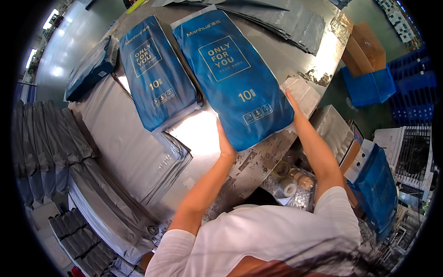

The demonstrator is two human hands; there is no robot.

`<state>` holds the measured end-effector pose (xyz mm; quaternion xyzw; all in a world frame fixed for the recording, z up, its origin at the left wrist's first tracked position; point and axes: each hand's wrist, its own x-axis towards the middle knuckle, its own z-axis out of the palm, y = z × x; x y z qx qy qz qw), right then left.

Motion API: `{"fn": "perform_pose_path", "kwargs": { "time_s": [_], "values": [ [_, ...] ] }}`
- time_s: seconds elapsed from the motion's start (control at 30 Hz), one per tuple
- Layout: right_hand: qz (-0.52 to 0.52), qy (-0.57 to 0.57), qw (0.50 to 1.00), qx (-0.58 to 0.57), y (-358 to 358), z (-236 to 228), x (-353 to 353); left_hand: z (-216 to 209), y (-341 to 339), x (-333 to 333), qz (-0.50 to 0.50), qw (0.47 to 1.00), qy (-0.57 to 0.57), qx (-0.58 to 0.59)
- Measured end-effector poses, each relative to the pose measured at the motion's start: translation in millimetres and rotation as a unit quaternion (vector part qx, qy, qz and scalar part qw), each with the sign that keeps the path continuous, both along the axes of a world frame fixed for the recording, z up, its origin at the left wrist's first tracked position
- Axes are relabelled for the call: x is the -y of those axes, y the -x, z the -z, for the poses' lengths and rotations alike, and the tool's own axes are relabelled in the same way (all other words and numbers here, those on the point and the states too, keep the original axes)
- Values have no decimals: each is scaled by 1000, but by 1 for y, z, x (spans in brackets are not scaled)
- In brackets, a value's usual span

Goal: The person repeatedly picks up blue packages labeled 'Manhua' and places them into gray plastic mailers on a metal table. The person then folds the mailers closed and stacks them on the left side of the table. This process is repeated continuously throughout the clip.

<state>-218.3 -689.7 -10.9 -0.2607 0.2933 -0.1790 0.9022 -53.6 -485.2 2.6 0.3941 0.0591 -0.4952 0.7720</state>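
A large blue plastic pack (233,99) with gold print and a clear sealed top end lies on the metal table (200,177). My left hand (225,142) presses against its lower left side, thumb along the edge. On the opposite side my right hand (296,111) clasps the pack, so it sits between both palms. The undersides of my fingers are hidden. Just left lies a second, similar blue pack (159,94), close alongside the first. Farther left a third blue pack (92,69) rests tilted at the table's far left edge.
Flat grey plastic bags (120,138) are stacked on the left of the table, with more grey bags (295,23) at the far edge. A cardboard box (364,51) stands in a blue crate (369,87) at right. Tape rolls (288,188) lie below the table edge.
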Motion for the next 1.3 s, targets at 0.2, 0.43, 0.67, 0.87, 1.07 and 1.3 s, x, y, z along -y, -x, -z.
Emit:
{"fn": "perform_pose_path", "kwargs": {
  "time_s": [0.2,0.43,0.67,0.87,1.07,1.3],
  "values": [
    [-47,248,967,-40,-9,-159,-14,-110,-41,-3,142,989,-4,48],
    [0,440,897,-37,-24,-247,-40,-205,-57,-18,126,991,37,-24],
    [-46,346,935,-59,-2,-239,-41,-226,-72,-68,196,980,34,6],
    [0,-30,998,62,-22,-61,-53,-203,-44,-104,334,897,-51,286],
    [57,-39,997,29,4,-28,-202,-162,-17,-224,378,703,-97,594],
    [-136,21,988,64,-25,-58,-297,-114,12,-388,160,877,-72,448]
  ]
}}
